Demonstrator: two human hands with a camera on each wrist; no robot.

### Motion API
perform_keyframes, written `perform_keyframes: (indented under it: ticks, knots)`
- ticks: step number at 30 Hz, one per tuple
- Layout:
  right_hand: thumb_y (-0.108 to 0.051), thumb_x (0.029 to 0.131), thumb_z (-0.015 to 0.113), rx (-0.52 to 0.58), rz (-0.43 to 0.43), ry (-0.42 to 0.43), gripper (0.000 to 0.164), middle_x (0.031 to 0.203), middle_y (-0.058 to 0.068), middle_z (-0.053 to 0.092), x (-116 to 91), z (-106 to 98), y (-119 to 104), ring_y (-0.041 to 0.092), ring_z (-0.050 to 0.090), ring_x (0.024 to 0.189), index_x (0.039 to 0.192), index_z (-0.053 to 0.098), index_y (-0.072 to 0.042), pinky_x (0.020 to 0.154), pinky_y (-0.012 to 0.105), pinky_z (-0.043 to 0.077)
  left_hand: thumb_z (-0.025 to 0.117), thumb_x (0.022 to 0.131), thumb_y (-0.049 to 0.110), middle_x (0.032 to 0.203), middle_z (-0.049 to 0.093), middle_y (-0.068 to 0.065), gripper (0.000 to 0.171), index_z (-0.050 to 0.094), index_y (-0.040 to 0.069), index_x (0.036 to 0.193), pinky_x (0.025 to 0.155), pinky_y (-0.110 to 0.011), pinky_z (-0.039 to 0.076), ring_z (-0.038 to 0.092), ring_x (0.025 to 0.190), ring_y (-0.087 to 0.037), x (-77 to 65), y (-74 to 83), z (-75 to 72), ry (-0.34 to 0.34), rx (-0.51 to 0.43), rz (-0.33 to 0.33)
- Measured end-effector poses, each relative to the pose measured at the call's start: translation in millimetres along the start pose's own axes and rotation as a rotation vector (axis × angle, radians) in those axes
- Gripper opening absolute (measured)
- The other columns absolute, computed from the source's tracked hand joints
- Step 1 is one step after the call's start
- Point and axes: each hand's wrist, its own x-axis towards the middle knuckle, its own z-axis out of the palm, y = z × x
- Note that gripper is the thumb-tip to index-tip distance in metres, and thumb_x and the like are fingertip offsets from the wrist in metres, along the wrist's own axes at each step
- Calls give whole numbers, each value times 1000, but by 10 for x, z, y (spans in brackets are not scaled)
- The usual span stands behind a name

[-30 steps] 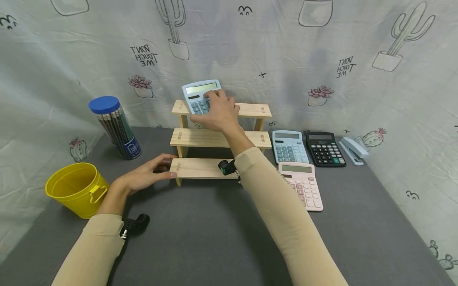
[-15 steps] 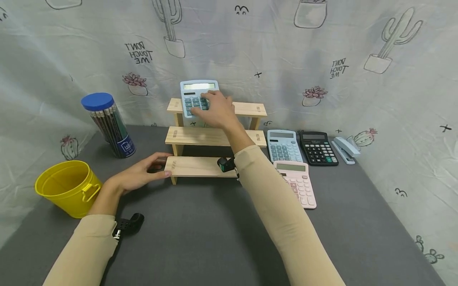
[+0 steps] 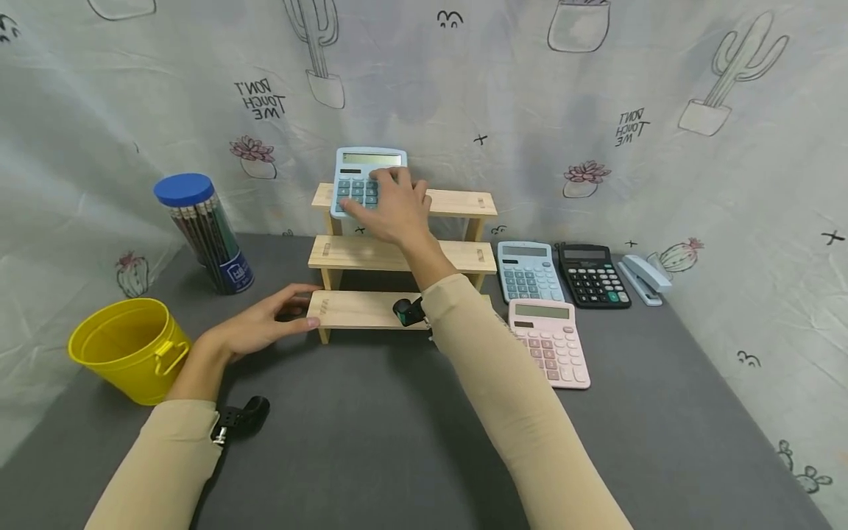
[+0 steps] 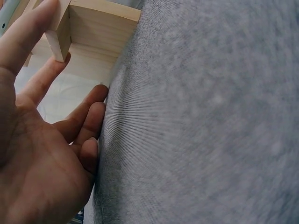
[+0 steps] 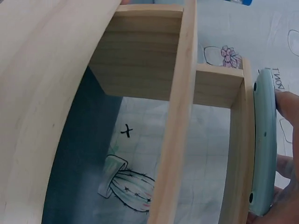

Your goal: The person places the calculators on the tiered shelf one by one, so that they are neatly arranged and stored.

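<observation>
A light blue calculator (image 3: 358, 180) lies along the top tier of a three-tier wooden stand (image 3: 397, 254), overhanging its back edge. My right hand (image 3: 394, 210) holds it from above, thumb near its lower left and fingers over the keys; the palm hides its right side. In the right wrist view the calculator (image 5: 265, 144) shows edge-on, flush with or barely off the top board. My left hand (image 3: 261, 324) grips the left end of the lowest tier, thumb in front. Seen from the left wrist, the index finger reaches behind that end's leg (image 4: 60, 39).
A yellow bucket (image 3: 129, 353) stands beside my left forearm, with a blue-lidded tub of pencils (image 3: 208, 239) behind it. To the stand's right lie another light blue calculator (image 3: 528, 272), a black calculator (image 3: 592, 276), a pink calculator (image 3: 551, 344) and a light blue stapler (image 3: 644, 280).
The calculator in my right hand has turned from tilted to nearly straight and shifted slightly left on the top tier. My left hand keeps its hold on the lowest tier.
</observation>
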Motion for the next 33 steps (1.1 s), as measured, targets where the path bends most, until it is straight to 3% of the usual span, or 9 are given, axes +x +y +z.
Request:
perform_keyframes:
  ticks: [26, 33]
  knots:
    - [-73, 95, 50, -79, -17, 23, 76, 161, 3, 32, -97, 19, -20, 32, 33, 136, 156, 42, -27, 109, 48, 35, 64, 101, 47, 158, 37, -24, 72, 30, 24, 159, 111, -70, 32, 36, 144, -46, 1, -7, 14, 5, 0, -18]
    - [-73, 95, 50, -70, -13, 22, 81, 164, 5, 28, -95, 14, -20, 34, 31, 140, 160, 34, -26, 112, 49, 34, 64, 100, 50, 158, 37, -22, 73, 29, 26, 160, 111, -70, 31, 35, 144, -45, 12, -8, -2, 4, 3, -35]
